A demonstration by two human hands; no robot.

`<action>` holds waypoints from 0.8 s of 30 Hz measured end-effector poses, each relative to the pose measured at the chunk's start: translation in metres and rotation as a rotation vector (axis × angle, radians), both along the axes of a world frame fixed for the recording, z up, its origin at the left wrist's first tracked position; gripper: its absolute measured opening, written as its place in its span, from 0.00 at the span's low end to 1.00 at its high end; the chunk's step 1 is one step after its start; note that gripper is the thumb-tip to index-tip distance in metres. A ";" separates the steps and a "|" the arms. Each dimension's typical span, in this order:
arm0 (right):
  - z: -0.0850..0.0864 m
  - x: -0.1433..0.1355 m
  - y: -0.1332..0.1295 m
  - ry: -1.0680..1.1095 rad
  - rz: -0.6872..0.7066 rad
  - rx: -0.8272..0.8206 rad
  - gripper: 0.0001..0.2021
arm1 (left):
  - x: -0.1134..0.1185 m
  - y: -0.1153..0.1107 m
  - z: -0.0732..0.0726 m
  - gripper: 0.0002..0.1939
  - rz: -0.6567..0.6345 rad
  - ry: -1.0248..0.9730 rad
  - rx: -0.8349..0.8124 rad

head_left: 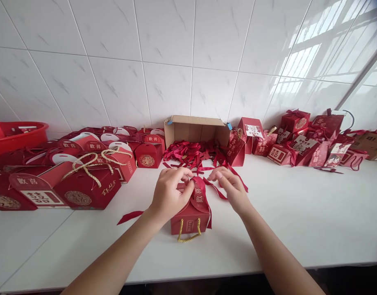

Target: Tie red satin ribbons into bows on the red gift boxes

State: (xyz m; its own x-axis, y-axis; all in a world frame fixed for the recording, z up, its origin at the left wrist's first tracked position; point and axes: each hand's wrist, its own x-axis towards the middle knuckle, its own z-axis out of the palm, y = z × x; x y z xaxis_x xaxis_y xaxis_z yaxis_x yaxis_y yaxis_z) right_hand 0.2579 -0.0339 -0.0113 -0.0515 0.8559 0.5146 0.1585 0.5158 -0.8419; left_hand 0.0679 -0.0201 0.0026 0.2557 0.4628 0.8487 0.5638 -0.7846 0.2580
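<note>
A small red gift box stands in front of me on the white table, with a yellow rope handle hanging from its near side. A red ribbon passes over the box's closed top, and one tail sticks out to the left. My left hand is closed at the top of the box, thumb and forefinger pinching the ribbon. Just right of the box, my right hand has its fingers curled together beside the ribbon. What lies between those fingertips is too small to make out.
Behind the box, an open cardboard carton holds a heap of red ribbons. Several red gift boxes crowd the left, near a red plastic basin. More decorated boxes are grouped at right, against the tiled wall.
</note>
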 end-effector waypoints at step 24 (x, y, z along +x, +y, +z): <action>-0.014 -0.040 -0.009 0.243 0.111 -0.316 0.14 | -0.036 0.001 0.025 0.03 -0.139 -0.037 -0.722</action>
State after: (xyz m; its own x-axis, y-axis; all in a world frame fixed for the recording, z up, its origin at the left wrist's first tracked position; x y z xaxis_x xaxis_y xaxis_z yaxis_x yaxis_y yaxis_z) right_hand 0.2179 -0.0426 -0.0250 -0.0621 0.9698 0.2358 -0.1066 0.2285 -0.9677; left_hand 0.0317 -0.0194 0.0278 0.3302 0.8749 0.3544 0.4522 -0.4762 0.7542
